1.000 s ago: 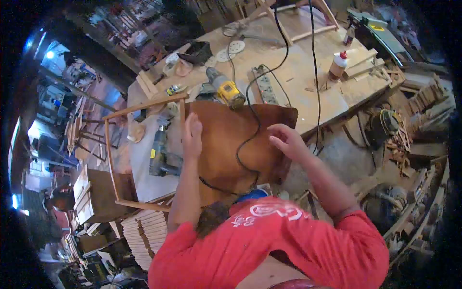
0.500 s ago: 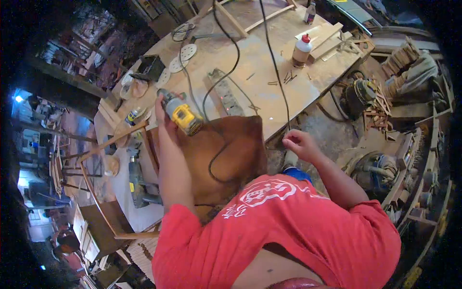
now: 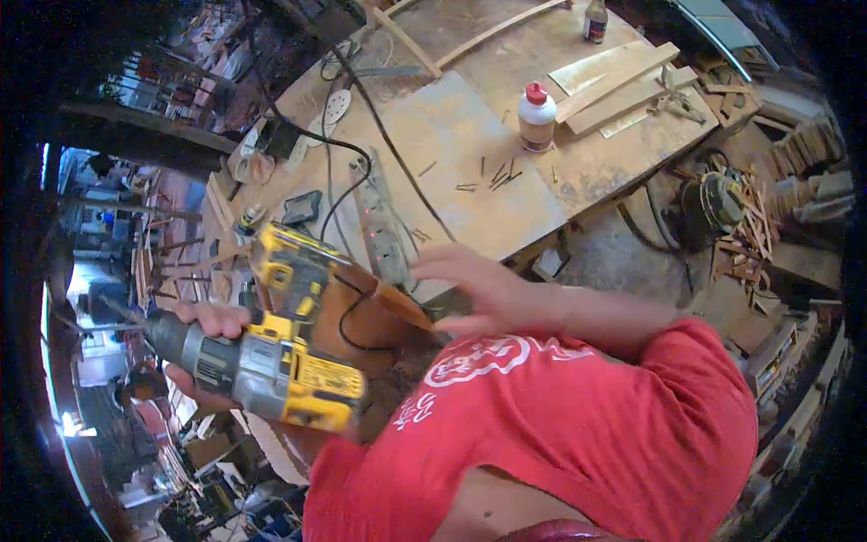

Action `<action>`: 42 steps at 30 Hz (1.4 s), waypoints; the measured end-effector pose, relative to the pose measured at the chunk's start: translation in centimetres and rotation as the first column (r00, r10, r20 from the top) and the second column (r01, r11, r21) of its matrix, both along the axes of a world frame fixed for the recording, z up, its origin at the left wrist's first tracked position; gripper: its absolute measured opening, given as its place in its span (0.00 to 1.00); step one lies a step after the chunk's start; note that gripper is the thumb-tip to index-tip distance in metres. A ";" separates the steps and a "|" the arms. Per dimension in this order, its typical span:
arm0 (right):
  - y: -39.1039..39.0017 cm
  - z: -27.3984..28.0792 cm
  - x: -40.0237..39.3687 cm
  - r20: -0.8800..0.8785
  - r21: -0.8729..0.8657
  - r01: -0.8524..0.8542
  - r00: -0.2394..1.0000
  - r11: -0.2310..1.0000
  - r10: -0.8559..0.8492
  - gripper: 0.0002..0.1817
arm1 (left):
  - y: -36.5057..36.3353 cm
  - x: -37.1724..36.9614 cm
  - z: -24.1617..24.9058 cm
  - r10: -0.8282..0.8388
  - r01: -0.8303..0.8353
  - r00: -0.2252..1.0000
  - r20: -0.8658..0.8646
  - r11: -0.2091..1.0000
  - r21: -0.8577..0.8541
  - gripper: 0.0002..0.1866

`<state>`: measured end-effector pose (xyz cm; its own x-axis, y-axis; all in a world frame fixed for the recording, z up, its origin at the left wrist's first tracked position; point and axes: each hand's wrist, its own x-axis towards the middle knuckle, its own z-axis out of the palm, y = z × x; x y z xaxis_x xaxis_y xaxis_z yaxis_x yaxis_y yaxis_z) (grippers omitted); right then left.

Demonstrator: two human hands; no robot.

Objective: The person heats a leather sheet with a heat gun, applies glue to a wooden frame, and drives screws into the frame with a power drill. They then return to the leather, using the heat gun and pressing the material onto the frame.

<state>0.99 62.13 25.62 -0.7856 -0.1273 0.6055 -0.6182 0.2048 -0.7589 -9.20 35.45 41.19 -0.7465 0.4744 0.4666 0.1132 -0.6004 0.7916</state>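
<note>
A yellow and grey cordless drill [image 3: 271, 366] is held by my left hand [image 3: 212, 330], whose fingers wrap round its chuck end. The drill lies sideways, with its bit pointing left and its handle and battery toward the workbench. My right hand [image 3: 474, 289], blurred by motion, has its fingers spread and holds nothing. It is over the near edge of the workbench [image 3: 506, 217], to the right of the drill. Beneath and between the hands is a brown panel [image 3: 397, 307] with a black cable across it.
On the workbench are a red-capped glue bottle [image 3: 537, 122], several screws [image 3: 506, 173], a power strip [image 3: 386, 239], wood strips [image 3: 623, 90] and a dark bottle [image 3: 595, 22]. Cables cross the bench. A round yellow and black machine [image 3: 713, 203] and wood scraps are at the right.
The drill is closer, lower and turned so its bit points left. My right hand has moved left and its fingers have spread. The view has shifted.
</note>
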 end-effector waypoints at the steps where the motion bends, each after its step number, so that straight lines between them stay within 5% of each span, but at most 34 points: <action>1: -0.4 1.2 -0.5 -0.065 0.053 -0.037 0.997 0.998 0.040 0.37 | 2.3 1.8 0.0 0.011 -0.011 1.000 0.005 1.000 -0.007 0.32; 3: -2.1 2.0 -1.2 -0.130 0.048 -0.069 0.989 0.996 0.075 0.36 | 6.9 4.7 -0.7 -0.031 -0.128 0.885 0.465 0.943 0.307 0.32; 5: -2.3 1.5 -0.8 -0.201 0.050 -0.091 0.975 0.995 0.099 0.35 | 10.2 5.9 -2.6 -0.098 0.035 0.867 0.488 0.990 0.137 0.31; 6: -2.2 0.2 -0.6 0.112 -0.221 -0.251 0.953 0.942 0.280 0.33 | 11.7 6.3 -3.9 -0.066 0.018 0.888 0.455 0.994 0.109 0.32; 7: -2.1 -0.3 -0.5 0.347 -0.505 -0.289 0.794 0.813 0.498 0.31 | 13.0 6.5 -5.1 -0.038 0.003 0.907 0.419 0.996 0.085 0.33; 8: -2.3 1.7 -0.2 0.120 -0.990 -0.004 0.506 0.142 0.854 0.23 | 13.9 6.5 -5.5 -0.075 0.083 0.952 0.296 0.997 -0.012 0.33; 9: -1.8 1.4 0.0 0.093 -0.995 0.076 0.505 0.063 0.858 0.23 | 14.5 6.4 -6.0 -0.123 0.146 0.976 0.178 0.982 -0.121 0.34; 11: -0.7 -0.9 1.9 0.196 -0.981 0.115 0.592 0.159 0.782 0.21 | 17.5 1.4 -8.9 -0.426 0.453 0.875 -0.231 0.888 0.081 0.32; 13: 0.9 -3.1 3.9 0.267 -0.964 0.175 0.674 0.203 0.688 0.20 | 21.0 3.5 -6.9 -0.509 0.464 0.860 0.032 0.808 0.364 0.26; 15: 2.8 -5.3 6.5 0.324 -0.946 0.243 0.757 0.216 0.568 0.19 | 23.2 3.5 -9.7 -0.771 0.626 0.614 0.168 0.605 0.492 0.20; 17: 4.8 -7.3 8.8 0.372 -0.927 0.305 0.816 0.218 0.442 0.18 | 25.7 4.6 -11.3 -0.849 0.644 0.477 0.226 0.513 0.568 0.14; 19: 7.3 -8.9 10.8 0.395 -0.916 0.333 0.848 0.225 0.353 0.17 | 26.9 6.3 -10.4 -0.706 0.650 0.559 0.436 0.699 0.298 0.11; 21: 9.9 -9.3 12.8 0.398 -0.913 0.332 0.851 0.236 0.341 0.16 | 29.0 7.1 -11.1 -0.597 0.645 0.616 0.514 0.757 0.107 0.10; 22: 10.8 -8.4 13.1 0.396 -0.915 0.325 0.839 0.238 0.373 0.16 | 30.3 7.1 -12.1 -0.626 0.652 0.552 0.552 0.736 0.183 0.10; 24: 13.4 -5.5 13.9 0.796 -0.583 0.656 0.579 0.478 0.177 0.16 | 33.6 6.9 -14.9 -0.578 0.624 0.569 0.585 0.767 0.151 0.11; 27: 16.8 -8.5 15.2 0.835 -0.450 0.602 0.546 0.659 0.071 0.16 | 38.0 5.7 -18.1 -0.501 0.583 0.556 0.663 0.804 0.118 0.12; 31: 21.5 -11.5 12.8 0.808 -0.511 0.599 0.579 0.617 0.107 0.19 | 42.2 5.0 -19.3 -0.349 0.527 0.522 0.778 0.849 0.028 0.13; 32: 22.4 -11.2 12.5 0.849 -0.517 0.669 0.482 0.534 0.217 0.21 | 42.6 4.6 -19.4 -0.356 0.559 0.539 0.763 0.829 -0.008 0.17; 36: 22.5 -5.6 10.2 0.808 -0.589 0.644 0.445 0.488 0.387 0.20 | 42.9 3.6 -19.6 -0.312 0.492 0.517 0.797 0.870 0.022 0.13; 37: 23.7 -11.7 10.6 0.875 -0.231 0.528 0.481 0.817 -0.063 0.17 | 42.3 3.5 -19.3 -0.307 0.481 0.518 0.798 0.876 0.024 0.13; 38: 24.3 -10.8 10.4 0.784 0.083 0.365 0.551 0.927 -0.287 0.17 | 41.5 3.5 -18.7 -0.387 0.516 0.492 0.780 0.851 0.097 0.13; 39: 24.7 -9.4 10.0 0.608 0.415 0.218 0.656 0.883 -0.447 0.22 | 41.0 3.4 -18.2 -0.466 0.553 0.468 0.751 0.817 0.163 0.13; 41: 25.3 -5.3 8.8 0.600 0.526 0.095 0.663 0.845 -0.448 0.28 | 40.7 3.6 -17.2 -0.477 0.565 0.522 0.707 0.815 0.133 0.14; 42: 26.2 -5.6 8.7 0.567 0.486 0.000 0.761 0.874 -0.315 0.31 | 40.6 4.0 -16.7 -0.489 0.576 0.561 0.668 0.810 0.110 0.14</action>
